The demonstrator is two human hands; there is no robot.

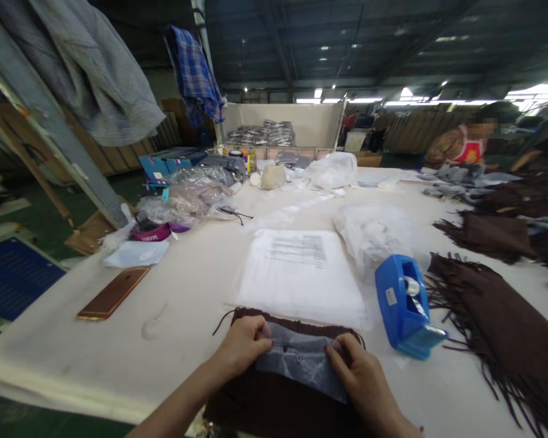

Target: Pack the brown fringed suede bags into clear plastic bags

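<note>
Dk brown cloth (296,404) w/ clear plastic film (296,362) on top, near edge of tbl (187,304).
We see cloth lying flat, thin cords at both far corners, btm cut off by frame; film translucent, wrinkled, spread crosswise just below cloth's far edge.

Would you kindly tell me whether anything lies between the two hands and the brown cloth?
Yes, the plastic sheet: it lies over the cloth, its ends pinched by the left hand and the right hand. Nothing else visible is in the way.
</note>
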